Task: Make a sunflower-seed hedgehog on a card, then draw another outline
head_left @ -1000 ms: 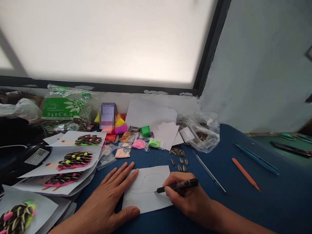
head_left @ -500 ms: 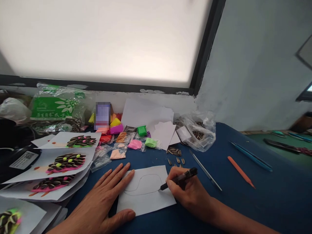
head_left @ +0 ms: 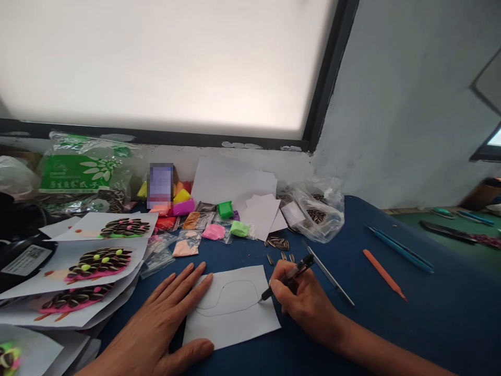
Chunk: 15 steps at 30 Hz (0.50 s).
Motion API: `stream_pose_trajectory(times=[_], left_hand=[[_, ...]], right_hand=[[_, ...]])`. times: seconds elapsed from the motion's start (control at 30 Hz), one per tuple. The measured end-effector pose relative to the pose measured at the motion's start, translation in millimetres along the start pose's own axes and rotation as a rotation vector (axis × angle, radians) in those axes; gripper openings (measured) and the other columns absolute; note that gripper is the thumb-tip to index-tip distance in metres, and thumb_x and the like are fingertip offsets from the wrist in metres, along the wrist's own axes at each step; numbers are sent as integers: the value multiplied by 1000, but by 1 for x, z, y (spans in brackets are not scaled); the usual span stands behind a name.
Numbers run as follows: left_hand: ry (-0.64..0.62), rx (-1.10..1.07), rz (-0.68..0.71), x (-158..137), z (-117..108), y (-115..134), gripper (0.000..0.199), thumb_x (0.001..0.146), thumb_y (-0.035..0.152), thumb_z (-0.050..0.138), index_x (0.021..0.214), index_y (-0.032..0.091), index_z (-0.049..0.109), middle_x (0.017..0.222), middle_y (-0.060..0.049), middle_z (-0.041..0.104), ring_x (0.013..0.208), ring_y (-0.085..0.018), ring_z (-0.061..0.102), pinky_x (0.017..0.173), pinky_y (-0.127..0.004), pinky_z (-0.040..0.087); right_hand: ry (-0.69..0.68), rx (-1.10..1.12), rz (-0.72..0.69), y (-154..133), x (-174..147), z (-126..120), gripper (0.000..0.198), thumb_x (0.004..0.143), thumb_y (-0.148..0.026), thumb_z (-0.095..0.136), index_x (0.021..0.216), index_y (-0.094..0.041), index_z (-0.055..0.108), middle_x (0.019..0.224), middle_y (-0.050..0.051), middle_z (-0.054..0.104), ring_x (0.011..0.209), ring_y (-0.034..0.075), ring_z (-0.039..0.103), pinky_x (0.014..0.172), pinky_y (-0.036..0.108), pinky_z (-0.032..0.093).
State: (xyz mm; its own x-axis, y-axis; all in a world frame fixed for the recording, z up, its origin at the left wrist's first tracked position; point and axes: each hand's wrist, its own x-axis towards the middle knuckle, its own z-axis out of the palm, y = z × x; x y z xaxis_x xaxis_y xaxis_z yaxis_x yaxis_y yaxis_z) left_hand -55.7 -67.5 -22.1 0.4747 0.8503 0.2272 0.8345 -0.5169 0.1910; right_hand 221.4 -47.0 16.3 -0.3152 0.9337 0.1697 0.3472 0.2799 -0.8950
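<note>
**Limp paper under a flat palm, pen in a close pinch**

In the lower centre of the frame lies my thin white rectangular paper sheet (head_left: 235, 332), marked with a dark rounded outline (head_left: 230, 298). It looks light and limp, likely to slide or crease if pushed, so I judge flat pressure near an edge suits it best. My left hand (head_left: 168, 313) lies open, fingers spread, index finger and thumb over the sheet's left edge. Well apart from it, my right hand (head_left: 304, 298) is pinched around a slim black pen (head_left: 288, 277), its tip at the outline's right end; the pen seems stiff and light, best taken low on the barrel.

Striped sunflower seeds (head_left: 277, 243) lie near the sheet's upper edge, and a slim silver-grey tool (head_left: 332, 279) lies just beyond my right hand. White seed-covered cards (head_left: 135, 259) crowd the left of the frame; I judge the smooth blue tabletop (head_left: 415, 318) offers most room toward the lower right.
</note>
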Motion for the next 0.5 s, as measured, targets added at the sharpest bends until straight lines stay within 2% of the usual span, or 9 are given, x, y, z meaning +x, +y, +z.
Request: stream_pose_trajectory(times=[0.13,0.37,0.5], left_hand=[[-12,7,-13,0,-1,1,76,83,70,46,148,40,22,155,2,25,139,-34,30,113,-53,29],[9,9,-15,-1,1,2,76,83,71,45,148,39,23,155,3,26,140,-33,30,115,-50,26],[-10,-4,-5,-1,4,-5,78,81,71,48,148,40,20,155,3,23,139,-35,29,114,-52,26]], right_hand=[[8,3,10,2,0,0,20,86,-20,48,66,-19,48,61,-4,41,54,10,44,48,21,40],[1,69,65,4,0,-1,21,87,-25,48,67,-19,46,60,-4,41,51,10,43,45,21,42],[8,102,74,5,1,0,22,88,-28,48,68,-19,47,61,-4,41,51,10,44,44,20,44]])
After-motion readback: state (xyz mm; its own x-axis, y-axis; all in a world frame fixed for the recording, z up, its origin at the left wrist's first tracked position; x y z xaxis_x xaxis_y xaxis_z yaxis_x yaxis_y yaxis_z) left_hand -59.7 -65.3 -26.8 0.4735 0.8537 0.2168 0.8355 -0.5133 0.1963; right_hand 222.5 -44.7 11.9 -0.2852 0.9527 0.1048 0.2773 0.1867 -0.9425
